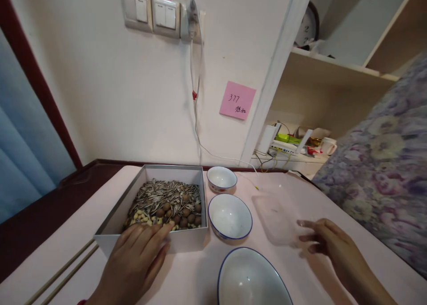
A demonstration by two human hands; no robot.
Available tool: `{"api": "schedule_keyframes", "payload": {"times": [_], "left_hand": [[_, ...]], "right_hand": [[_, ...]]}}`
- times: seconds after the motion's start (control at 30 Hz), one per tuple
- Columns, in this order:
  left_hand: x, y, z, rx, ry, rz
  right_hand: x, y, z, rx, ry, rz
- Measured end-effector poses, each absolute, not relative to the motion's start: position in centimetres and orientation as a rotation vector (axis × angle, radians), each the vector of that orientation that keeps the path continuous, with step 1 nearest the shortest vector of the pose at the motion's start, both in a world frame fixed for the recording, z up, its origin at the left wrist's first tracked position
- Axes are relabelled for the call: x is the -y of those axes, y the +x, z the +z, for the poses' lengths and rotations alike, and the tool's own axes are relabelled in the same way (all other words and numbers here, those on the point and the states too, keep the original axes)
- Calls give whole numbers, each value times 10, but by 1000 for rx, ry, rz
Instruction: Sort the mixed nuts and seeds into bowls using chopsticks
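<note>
A grey cardboard box (pixel 187 241) sits on the pink table and holds sunflower seeds (pixel 168 193), brown round nuts (pixel 182 216) and pale kernels (pixel 143 217). My left hand (pixel 136 258) rests flat over the box's near wall, fingers stretched out, fingertips at the rim. My right hand (pixel 328 242) hovers to the right with fingers apart, beside a clear plastic container (pixel 275 218). Three white bowls with blue rims stand in a row: a small one (pixel 222 179), a middle one (pixel 230 216) and a large one (pixel 250 278) nearest me.
Two wooden chopsticks (pixel 63 271) lie at the table's left edge. A white cable (pixel 200 131) hangs from the wall socket onto the table. A flowered fabric (pixel 383 162) borders the right side. A shelf (pixel 300 147) with small items stands behind.
</note>
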State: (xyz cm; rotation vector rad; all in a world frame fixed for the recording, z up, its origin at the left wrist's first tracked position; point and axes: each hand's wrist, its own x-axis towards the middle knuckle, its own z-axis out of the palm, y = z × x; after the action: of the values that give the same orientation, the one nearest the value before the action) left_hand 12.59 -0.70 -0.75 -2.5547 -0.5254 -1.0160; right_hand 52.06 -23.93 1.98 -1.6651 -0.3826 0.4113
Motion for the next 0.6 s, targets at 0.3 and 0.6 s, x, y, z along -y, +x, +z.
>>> {"api": "schedule_keyframes", "payload": {"times": [0.3,0.6], "left_hand": [[-2,125,-16,492,-2540,-995],[-16,117,-33,506,-2505,-940]], "right_hand": [[250,505,-37,522,-1953,635],[216,562,-21,911,-2351,193]]}}
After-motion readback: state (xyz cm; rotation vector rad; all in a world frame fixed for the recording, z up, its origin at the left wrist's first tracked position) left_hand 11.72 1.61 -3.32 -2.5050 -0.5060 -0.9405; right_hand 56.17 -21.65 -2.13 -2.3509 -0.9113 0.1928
